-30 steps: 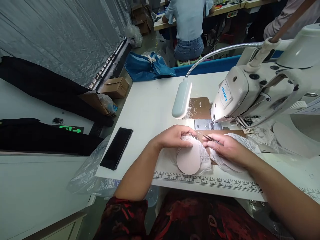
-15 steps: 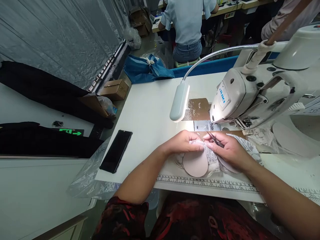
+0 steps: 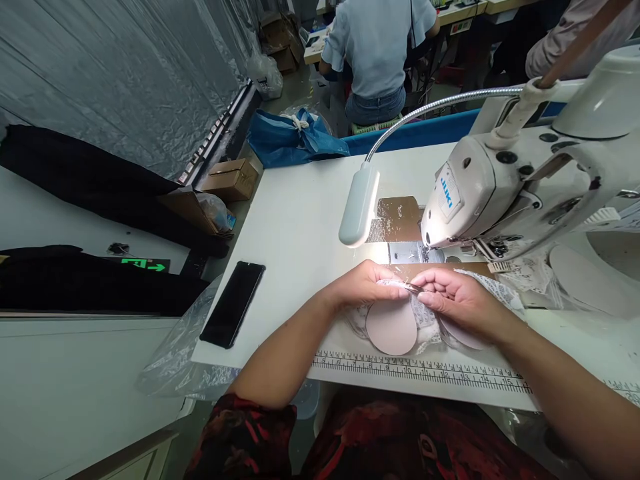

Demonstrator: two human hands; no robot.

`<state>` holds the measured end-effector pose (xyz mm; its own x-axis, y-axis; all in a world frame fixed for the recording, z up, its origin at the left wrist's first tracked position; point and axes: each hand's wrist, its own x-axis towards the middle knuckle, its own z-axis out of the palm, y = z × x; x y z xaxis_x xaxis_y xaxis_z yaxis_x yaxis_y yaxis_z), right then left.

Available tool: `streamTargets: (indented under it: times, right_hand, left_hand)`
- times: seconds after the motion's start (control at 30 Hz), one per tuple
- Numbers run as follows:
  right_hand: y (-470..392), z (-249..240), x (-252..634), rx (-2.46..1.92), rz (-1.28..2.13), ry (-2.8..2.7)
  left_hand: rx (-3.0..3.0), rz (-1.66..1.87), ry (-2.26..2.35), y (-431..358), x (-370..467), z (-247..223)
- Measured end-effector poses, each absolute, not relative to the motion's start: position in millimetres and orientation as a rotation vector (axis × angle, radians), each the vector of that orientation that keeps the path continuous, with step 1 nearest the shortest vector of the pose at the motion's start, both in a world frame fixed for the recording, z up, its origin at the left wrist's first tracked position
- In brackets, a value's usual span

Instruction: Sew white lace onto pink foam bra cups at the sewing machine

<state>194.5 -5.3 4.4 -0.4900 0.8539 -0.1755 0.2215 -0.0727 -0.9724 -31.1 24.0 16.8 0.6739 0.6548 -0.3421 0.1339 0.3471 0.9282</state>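
My left hand (image 3: 371, 285) pinches the upper edge of a white lace bra piece (image 3: 425, 321) between thumb and fingers. A smooth pale pink round cup (image 3: 392, 329) hangs from it below that hand, and a second cup (image 3: 463, 333) shows partly under my right hand (image 3: 461, 300). Closed around small dark thread snips (image 3: 413, 288), my right hand points their tip left at the lace edge beside my left thumb. The fingers hide the snips' handles. Both hands are just in front of the sewing machine's needle area.
Behind my hands stands a white sewing machine (image 3: 463, 187), with a lamp (image 3: 359, 207) hanging to its left. A black phone (image 3: 233, 304) lies at the table's left side. Printed ruler marks (image 3: 425, 370) run along the front edge. More lace and cups (image 3: 583, 277) lie right. A person (image 3: 377, 53) sits beyond.
The snips have turned in my right hand, from pointing up and left above the fingers to lying low with their tip at the lace edge. My left hand stays nearly still.
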Motion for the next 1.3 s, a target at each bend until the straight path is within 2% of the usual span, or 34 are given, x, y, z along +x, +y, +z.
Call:
streamTargets:
  times: [0.3, 0.53, 0.9, 1.07, 1.3]
  right_hand:
    - [-6.6, 6.5, 189.1, -1.219, 1.447, -1.802]
    - [-3.1, 1.2, 196.4, -1.179, 1.587, -1.799]
    - [-2.6, 3.7, 190.1, -1.228, 1.448, -1.855]
    - [-1.0, 4.7, 195.6, -1.194, 1.575, -1.868]
    - [-0.5, 11.1, 190.1, -1.182, 1.580, -1.916]
  left_hand:
    - [1.220, 0.319, 0.774, 26.2, -32.8, 20.1]
    - [1.202, 0.297, 0.838, 24.8, -31.2, 19.6]
    - [1.245, 0.214, 0.885, 22.8, -26.4, 20.5]
    - [1.240, 0.218, 0.902, 22.0, -26.5, 20.3]
    - [1.308, 0.232, 0.909, 20.6, -23.6, 15.8]
